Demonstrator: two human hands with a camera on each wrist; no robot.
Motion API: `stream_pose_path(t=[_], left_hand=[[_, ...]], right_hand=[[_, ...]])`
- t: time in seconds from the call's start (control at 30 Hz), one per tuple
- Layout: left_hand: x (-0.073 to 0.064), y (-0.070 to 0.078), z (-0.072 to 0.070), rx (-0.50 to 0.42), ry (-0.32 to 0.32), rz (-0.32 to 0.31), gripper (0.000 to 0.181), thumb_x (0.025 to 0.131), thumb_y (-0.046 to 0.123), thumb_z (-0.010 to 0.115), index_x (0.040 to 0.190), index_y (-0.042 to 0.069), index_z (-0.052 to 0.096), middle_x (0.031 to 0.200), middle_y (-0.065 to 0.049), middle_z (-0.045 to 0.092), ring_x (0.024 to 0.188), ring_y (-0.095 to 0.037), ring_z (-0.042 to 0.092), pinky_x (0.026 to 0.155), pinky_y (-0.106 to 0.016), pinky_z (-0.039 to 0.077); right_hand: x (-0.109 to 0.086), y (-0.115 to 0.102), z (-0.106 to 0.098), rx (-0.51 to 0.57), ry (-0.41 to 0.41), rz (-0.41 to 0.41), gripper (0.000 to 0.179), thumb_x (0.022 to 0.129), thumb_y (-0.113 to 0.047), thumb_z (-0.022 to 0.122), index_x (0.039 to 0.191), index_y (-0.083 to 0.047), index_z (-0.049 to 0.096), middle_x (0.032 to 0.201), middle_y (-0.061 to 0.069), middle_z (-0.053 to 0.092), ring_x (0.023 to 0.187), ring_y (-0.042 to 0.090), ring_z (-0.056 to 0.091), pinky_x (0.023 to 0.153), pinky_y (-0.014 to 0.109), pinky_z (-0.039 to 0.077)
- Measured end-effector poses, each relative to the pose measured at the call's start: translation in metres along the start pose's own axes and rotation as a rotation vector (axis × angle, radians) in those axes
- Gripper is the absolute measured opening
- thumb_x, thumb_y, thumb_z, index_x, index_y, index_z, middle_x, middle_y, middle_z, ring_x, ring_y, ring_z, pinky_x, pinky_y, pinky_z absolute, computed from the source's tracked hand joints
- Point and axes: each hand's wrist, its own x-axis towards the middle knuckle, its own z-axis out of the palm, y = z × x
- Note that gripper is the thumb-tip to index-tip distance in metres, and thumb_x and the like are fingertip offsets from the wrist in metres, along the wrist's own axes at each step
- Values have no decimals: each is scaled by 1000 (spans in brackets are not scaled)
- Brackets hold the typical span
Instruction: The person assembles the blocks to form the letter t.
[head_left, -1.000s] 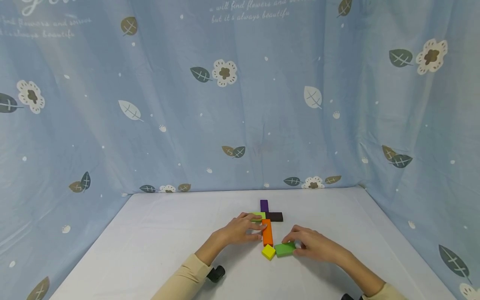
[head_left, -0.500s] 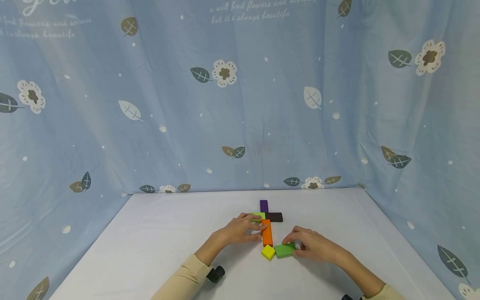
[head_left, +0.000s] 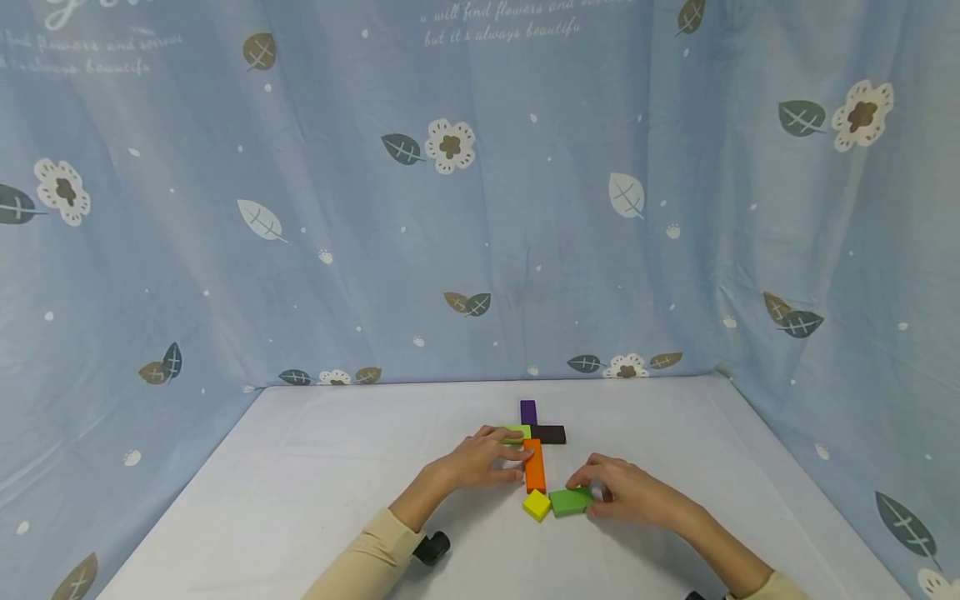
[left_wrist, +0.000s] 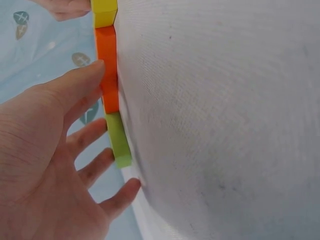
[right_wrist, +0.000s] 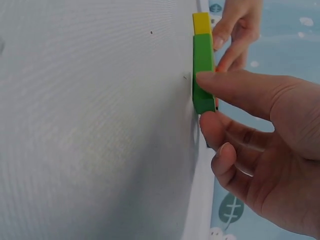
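My left hand (head_left: 483, 458) rests beside the row of blocks. Its thumb touches the orange block (left_wrist: 107, 65), and its loosely spread fingers lie along the lime block (left_wrist: 118, 140). With thumb and fingers my right hand (head_left: 626, 487) pinches the right end of the green block (head_left: 570, 501), which lies flat. A yellow block (head_left: 537, 505), turned cornerwise, sits between the green block's left end and the near end of the orange one. At the orange block's far end, the lime block extends left and a black block (head_left: 549, 434) right. Behind them lies a purple block (head_left: 528, 412).
The blocks lie on a white-covered table (head_left: 337, 467). A blue curtain (head_left: 525, 208) with flowers and leaves hangs behind the table and along both sides. A black wrist camera (head_left: 432, 548) shows at the left sleeve.
Almost nothing differs: my right hand and the green block have shifted very slightly right and nearer. My left hand and the other blocks look unmoved.
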Motion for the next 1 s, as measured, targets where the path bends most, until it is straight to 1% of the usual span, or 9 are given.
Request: stream_pose_path(t=[0.2,0.4,0.53,0.77,0.9,1.0], left_hand=[[1,0,0,0,-3,6,43,94,44,62,136,32,59,151,3,46,137,-28,41,104,-57,43],[1,1,-1,7,-2,7,43,94,45,62,135,31,60,150,4,47,135,-27,42,104,-55,44],[0,2,-3,10,9,19,42,94,44,62,134,30,62,149,2,49,134,-27,44,103,-54,44],[0,1,-3,-23,32,34,41,95,42,62,133,27,63,148,-1,50,135,-27,43,106,-54,42],[1,-1,-1,-24,50,43,40,95,42,62,132,27,64,148,-1,49,135,-26,42,106,-53,42],[1,1,0,-22,69,51,38,95,41,62,131,28,64,149,-2,48,135,-27,42,105,-53,42]], right_hand=[[-1,1,0,5,-16,24,38,82,-22,78,118,-15,68,104,-3,61,66,2,51,61,18,47],[-1,0,1,0,-14,30,39,83,-29,77,119,-16,68,104,-3,61,65,2,50,61,19,46],[-1,0,0,-5,-16,39,40,85,-33,76,121,-17,67,102,-4,60,66,2,50,61,19,45],[0,1,-1,-13,-25,36,41,87,-36,73,123,-17,65,101,-6,59,66,2,49,60,19,44],[1,1,-2,-11,-8,27,40,88,-36,71,122,-16,66,101,-5,61,67,2,51,61,19,46],[1,1,-3,-10,24,22,38,90,-36,69,122,-15,66,102,-1,64,68,1,52,62,19,47]])
